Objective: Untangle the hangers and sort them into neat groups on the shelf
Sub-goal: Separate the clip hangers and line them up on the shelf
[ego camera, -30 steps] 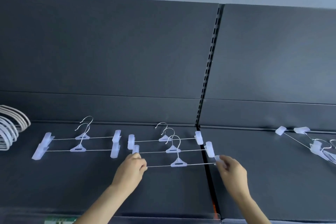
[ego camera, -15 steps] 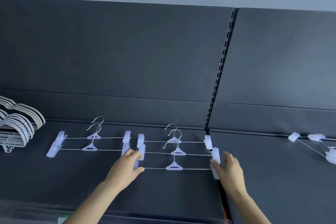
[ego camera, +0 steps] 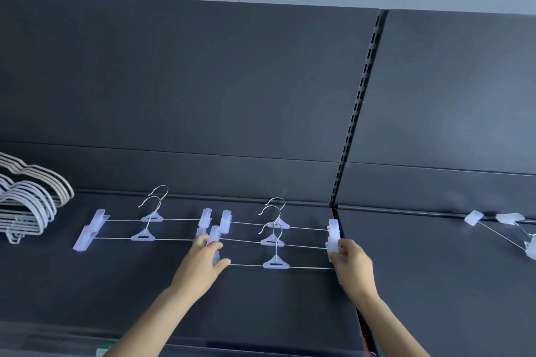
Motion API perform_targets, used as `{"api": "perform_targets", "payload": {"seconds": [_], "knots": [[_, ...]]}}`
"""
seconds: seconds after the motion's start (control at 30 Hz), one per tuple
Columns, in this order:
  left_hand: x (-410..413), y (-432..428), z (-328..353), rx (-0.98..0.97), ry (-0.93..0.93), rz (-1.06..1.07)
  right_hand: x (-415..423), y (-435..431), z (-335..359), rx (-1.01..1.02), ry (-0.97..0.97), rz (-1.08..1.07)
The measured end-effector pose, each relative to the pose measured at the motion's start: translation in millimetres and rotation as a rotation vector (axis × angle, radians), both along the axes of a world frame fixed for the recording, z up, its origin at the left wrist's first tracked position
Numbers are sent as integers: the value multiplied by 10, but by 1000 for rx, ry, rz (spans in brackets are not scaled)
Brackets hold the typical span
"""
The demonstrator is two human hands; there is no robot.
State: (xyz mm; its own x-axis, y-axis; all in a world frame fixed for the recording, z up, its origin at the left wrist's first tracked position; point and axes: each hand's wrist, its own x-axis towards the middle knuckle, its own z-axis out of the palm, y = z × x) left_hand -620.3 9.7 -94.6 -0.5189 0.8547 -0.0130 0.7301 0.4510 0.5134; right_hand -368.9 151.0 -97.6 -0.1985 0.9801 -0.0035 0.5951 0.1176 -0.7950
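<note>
Three clear clip hangers lie in a row in the middle of the dark shelf [ego camera: 261,307]. The nearest clip hanger [ego camera: 275,263] is held at both ends. My left hand [ego camera: 203,262] grips its left clip and my right hand [ego camera: 352,261] grips its right clip. The two behind it [ego camera: 274,224] lie parallel, hooks pointing back. A pair of clip hangers [ego camera: 145,229] lies to the left, side by side. At the far right lies a tangle of clip hangers [ego camera: 504,226], partly cut off by the frame edge.
A stack of white and beige wire hangers [ego camera: 26,203] rests at the far left of the shelf. A slotted upright [ego camera: 353,113] divides the dark back panels. The shelf's front edge runs along the bottom, with a green label [ego camera: 103,349] on it.
Both hands have pushed the nearest clip hanger back toward the two behind it, closing the gap. The camera view has shifted to the left.
</note>
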Motion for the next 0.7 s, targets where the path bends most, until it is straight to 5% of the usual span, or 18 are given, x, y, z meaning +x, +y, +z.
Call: {"api": "perform_targets", "payload": {"seconds": [0.57, 0.7], "knots": [[-17, -59, -13, 80, 79, -55, 35, -209, 25, 88, -28, -24], [10, -91, 78, 80, 281, -58, 90, -231, 14, 80, -17, -42]]}}
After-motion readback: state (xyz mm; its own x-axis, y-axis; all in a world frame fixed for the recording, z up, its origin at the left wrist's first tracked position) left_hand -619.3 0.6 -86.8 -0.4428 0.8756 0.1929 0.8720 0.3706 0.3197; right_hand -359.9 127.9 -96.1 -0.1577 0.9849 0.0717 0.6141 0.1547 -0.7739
